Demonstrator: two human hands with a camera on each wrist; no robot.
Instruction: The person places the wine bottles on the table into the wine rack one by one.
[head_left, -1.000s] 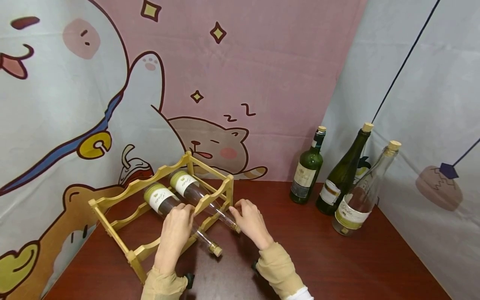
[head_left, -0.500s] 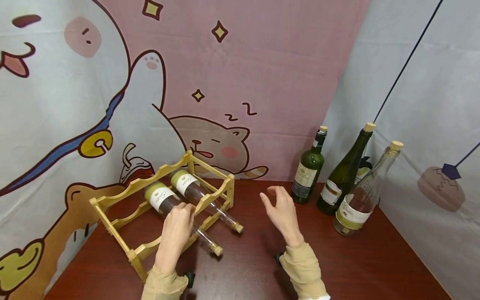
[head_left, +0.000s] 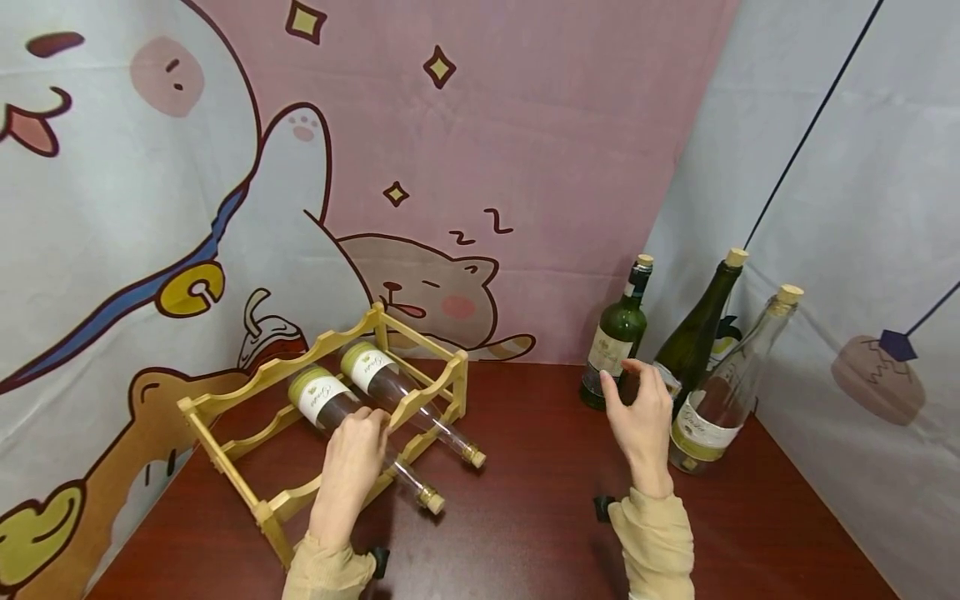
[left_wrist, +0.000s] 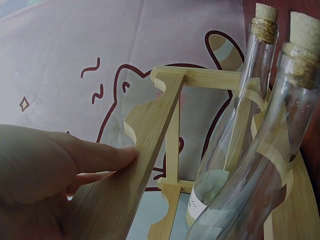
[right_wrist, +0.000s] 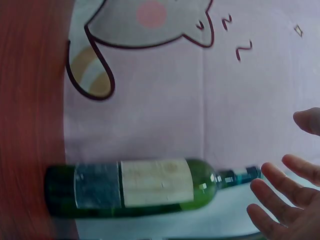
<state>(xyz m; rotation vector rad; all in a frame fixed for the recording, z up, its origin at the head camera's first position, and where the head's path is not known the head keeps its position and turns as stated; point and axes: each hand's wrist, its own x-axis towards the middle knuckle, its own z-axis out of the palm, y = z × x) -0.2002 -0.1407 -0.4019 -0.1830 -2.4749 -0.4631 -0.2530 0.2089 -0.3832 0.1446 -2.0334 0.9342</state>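
Note:
My left hand [head_left: 356,450] grips the scalloped top front rail of the wooden wine rack [head_left: 217,454], its fingers curled over the wood; the left wrist view shows a finger on this rail [left_wrist: 145,135]. Two clear corked wine bottles lie in the rack's lower level, the nearer bottle [head_left: 411,481] and the farther bottle [head_left: 450,435], necks toward me. My right hand [head_left: 643,421] hovers with fingers spread and nothing in them. Just beyond it stands a green wine bottle [head_left: 618,329], seen sideways in the right wrist view with my fingertips [right_wrist: 270,170] overlapping its neck.
A taller dark green bottle [head_left: 693,333] and a clear bottle [head_left: 705,429] stand upright at the right, both corked; the right hand partly hides the dark one. The reddish-brown table [head_left: 540,517] meets cartoon-printed cloth [head_left: 585,150] at its back and sides.
My right hand has left the farther racked bottle's neck and moved right toward the standing bottles, its fingers opening. My left hand has stayed on the rack's rail.

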